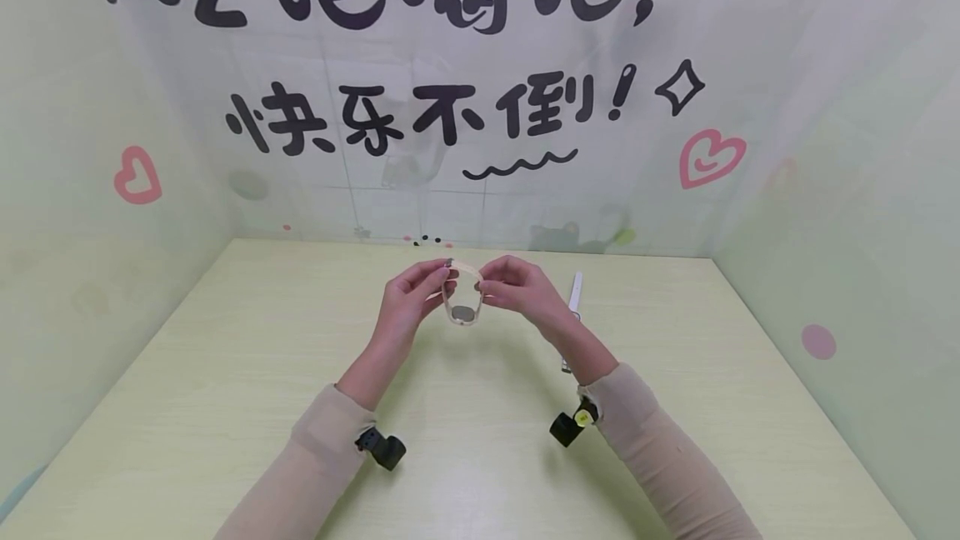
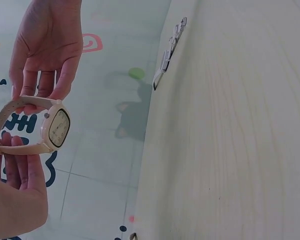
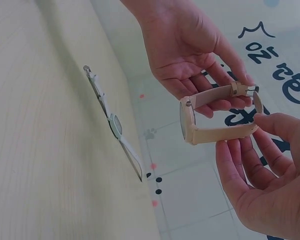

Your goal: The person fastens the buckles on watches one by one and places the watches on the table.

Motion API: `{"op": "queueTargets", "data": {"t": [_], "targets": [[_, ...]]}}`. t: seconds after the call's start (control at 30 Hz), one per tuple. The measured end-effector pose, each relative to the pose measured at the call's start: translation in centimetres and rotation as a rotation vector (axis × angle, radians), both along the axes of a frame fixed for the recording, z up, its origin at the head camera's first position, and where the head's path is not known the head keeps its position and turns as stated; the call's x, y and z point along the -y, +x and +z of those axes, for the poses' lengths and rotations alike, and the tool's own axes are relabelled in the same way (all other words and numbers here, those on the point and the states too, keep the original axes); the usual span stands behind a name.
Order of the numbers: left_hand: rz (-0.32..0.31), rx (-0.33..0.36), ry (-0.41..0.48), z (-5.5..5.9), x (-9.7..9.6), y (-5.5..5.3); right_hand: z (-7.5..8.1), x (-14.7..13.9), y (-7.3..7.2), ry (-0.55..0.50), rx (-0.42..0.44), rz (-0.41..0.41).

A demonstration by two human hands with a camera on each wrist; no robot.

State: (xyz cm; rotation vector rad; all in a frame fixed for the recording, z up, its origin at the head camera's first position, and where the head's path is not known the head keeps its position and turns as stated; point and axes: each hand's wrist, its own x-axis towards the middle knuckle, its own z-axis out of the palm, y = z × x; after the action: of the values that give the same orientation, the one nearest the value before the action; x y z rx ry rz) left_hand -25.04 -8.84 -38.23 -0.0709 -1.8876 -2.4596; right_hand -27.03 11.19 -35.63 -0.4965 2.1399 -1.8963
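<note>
A cream wristwatch (image 1: 462, 314) is held up above the table between both hands, its strap forming a loop with the case at the bottom. My left hand (image 1: 405, 302) pinches the strap near the metal buckle (image 3: 251, 91). On the opposite side, my right hand (image 1: 525, 290) grips the strap between thumb and fingers. In the left wrist view, the pale squarish dial (image 2: 59, 128) with its dark ring is visible. A second, white watch (image 3: 116, 125) lies stretched out on the table, partly hidden behind the right forearm in the head view.
The pale wooden table (image 1: 225, 407) meets a back wall (image 1: 420, 215) printed with black characters and pink hearts. Side walls stand at left (image 1: 90, 273) and right (image 1: 840, 273). Small black cameras (image 1: 386, 450) are strapped to both wrists.
</note>
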Motion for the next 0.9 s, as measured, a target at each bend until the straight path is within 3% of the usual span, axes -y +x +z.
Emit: {"op": "queueTargets", "data": {"t": [0.9], "targets": [[-0.006, -0.027, -0.037, 0.11, -0.23, 0.19, -0.16, 0.19, 0.04, 0.029, -0.017, 0.016]]}}
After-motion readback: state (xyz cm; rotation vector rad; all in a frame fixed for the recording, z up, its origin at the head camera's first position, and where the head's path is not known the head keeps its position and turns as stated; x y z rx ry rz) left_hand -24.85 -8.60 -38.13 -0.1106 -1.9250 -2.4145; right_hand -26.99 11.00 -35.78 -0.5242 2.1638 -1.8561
